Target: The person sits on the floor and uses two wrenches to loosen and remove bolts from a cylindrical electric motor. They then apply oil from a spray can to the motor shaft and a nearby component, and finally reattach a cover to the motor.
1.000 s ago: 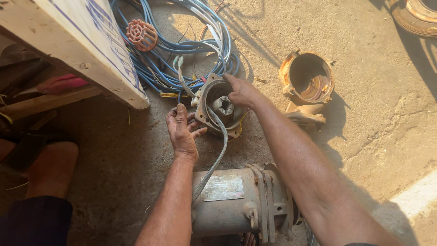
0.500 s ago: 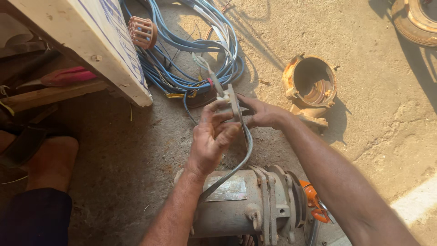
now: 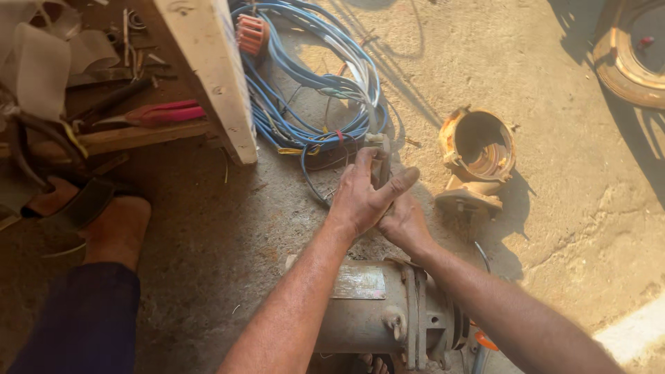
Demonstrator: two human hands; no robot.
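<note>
Both my hands meet just above a grey electric motor (image 3: 374,305) that lies on the concrete floor. My left hand (image 3: 364,197) is clasped over a round metal end cover (image 3: 379,152), which is lifted on edge so only its rim shows above my fingers. Under and behind it, my right hand (image 3: 405,225) grips the same cover from the right. A dark cable (image 3: 308,176) loops from the cover toward the blue wire bundle. Most of the cover is hidden by my hands.
A coil of blue and white cables (image 3: 305,97) lies beyond my hands. A rusty orange pump casing (image 3: 478,156) stands to the right. A pale wooden board (image 3: 208,69), red-handled pliers (image 3: 156,114) and my foot (image 3: 111,225) are at left. A rusty ring (image 3: 627,66) is at the top right.
The round cover, which lay flat on the floor a second ago, has been lifted by both hands and turned on edge. My hands have closed together over it, nearer the motor.
</note>
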